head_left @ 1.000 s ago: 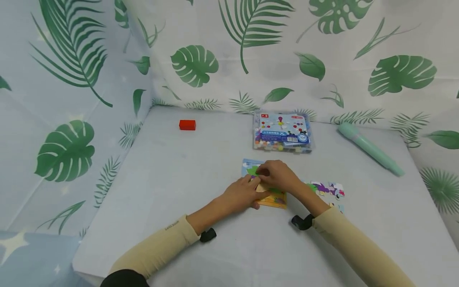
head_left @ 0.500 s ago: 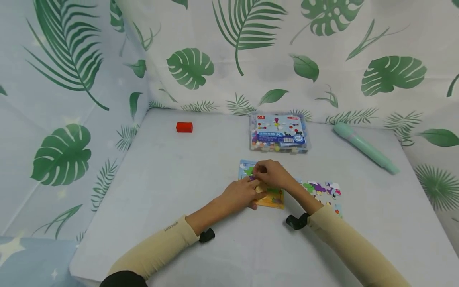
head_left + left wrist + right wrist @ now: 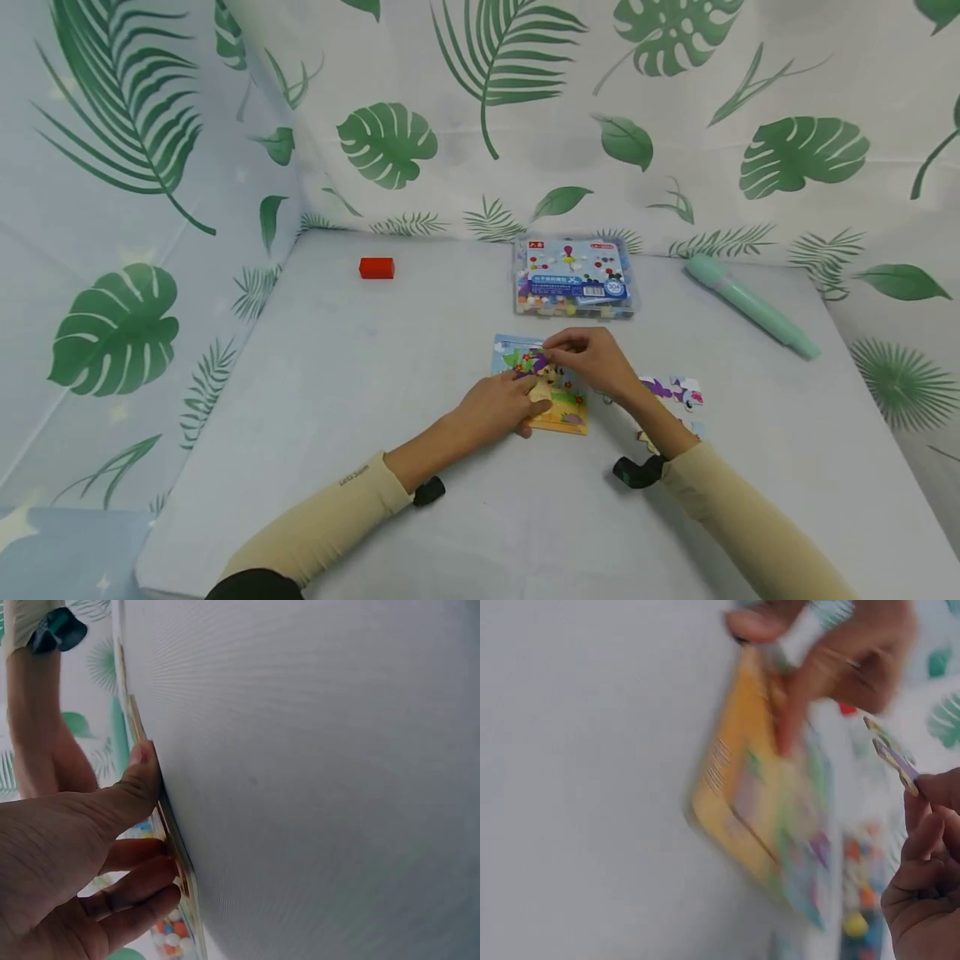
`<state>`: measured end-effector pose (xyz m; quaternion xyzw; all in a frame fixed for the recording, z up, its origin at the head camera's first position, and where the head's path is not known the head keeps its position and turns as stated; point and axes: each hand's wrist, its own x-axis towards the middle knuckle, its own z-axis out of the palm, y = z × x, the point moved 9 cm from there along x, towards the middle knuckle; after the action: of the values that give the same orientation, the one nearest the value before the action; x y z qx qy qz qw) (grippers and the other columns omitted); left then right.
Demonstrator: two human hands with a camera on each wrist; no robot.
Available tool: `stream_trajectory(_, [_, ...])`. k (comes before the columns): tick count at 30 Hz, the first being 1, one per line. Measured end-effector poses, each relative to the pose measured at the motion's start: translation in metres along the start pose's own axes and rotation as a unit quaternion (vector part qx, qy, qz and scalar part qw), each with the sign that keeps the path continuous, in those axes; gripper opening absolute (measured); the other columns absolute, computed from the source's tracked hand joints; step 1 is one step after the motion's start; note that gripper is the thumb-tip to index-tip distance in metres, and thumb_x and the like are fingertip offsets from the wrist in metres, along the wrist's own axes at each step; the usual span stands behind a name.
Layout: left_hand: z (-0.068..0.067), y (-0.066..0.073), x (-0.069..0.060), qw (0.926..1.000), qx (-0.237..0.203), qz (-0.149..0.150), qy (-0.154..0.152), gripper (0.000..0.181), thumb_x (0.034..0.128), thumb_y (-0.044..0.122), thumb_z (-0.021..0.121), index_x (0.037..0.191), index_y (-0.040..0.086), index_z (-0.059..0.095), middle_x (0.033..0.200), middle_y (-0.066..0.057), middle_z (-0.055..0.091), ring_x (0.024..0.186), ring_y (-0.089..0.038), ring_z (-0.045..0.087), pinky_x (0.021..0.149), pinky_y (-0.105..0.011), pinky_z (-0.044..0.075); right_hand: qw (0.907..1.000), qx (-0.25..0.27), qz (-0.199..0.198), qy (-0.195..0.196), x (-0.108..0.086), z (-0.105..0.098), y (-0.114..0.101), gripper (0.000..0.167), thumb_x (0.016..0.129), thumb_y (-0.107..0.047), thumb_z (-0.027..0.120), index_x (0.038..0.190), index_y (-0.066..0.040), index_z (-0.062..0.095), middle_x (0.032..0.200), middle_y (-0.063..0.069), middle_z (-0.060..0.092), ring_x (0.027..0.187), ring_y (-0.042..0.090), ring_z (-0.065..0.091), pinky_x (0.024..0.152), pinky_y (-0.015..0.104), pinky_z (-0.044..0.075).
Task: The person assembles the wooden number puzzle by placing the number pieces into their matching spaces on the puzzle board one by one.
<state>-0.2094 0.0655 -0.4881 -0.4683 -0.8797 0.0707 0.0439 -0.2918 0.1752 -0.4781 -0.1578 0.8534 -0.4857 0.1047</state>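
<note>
A colourful jigsaw puzzle [image 3: 567, 418] lies on the white table, its lower part yellow and its top edge blue. My left hand [image 3: 497, 408] rests on its left side, with the thumb at the board's edge and the fingers on its surface. Between thumb and fingertips my right hand [image 3: 594, 362] pinches a jigsaw piece [image 3: 895, 760], seen nearly edge-on in the right wrist view and raised off the board. Several more jigsaw pieces [image 3: 687, 395] lie right of the board, partly hidden by my right forearm.
Behind the puzzle stands a clear plastic case [image 3: 574, 279] of coloured beads with a printed label. A red block [image 3: 377, 267] sits at the back left. The mint-green tube-shaped object [image 3: 752, 307] lies at the back right, near the leaf-patterned backdrop.
My right hand has shifted right and lifted from the board with the jigsaw piece, uncovering more of the picture. The left hand stays on the puzzle. The head view has turned slightly right.
</note>
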Motion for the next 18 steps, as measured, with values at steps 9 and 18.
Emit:
stream_trajectory(9, [0.001,-0.002,-0.001,0.9999,-0.012,-0.005,-0.008,0.046,0.0917,0.055,0.061,0.134,0.036,0.063,0.102,0.001,0.058,0.088,-0.016,0.055,0.065,-0.025,0.052,0.9972,-0.017,0.066,-0.031,-0.073,-0.057,0.032,0.019,0.095,-0.022,0.069,0.104,-0.007,0.075,0.094,0.006,0.072,0.083,0.033,0.064,0.069,0.036,0.053])
stream_trajectory(18, [0.002,-0.003,-0.002,0.9996,-0.017,-0.008,-0.021,0.049,0.0919,0.056,0.060,0.137,0.037,0.061,0.104,0.001,0.057,0.088,-0.017,0.054,0.064,-0.026,0.052,0.9959,-0.073,0.045,-0.030,-0.102,-0.052,0.060,0.006,0.093,-0.014,0.071,0.094,-0.012,0.076,0.081,0.001,0.065,0.069,0.012,0.052,0.056,0.025,0.043])
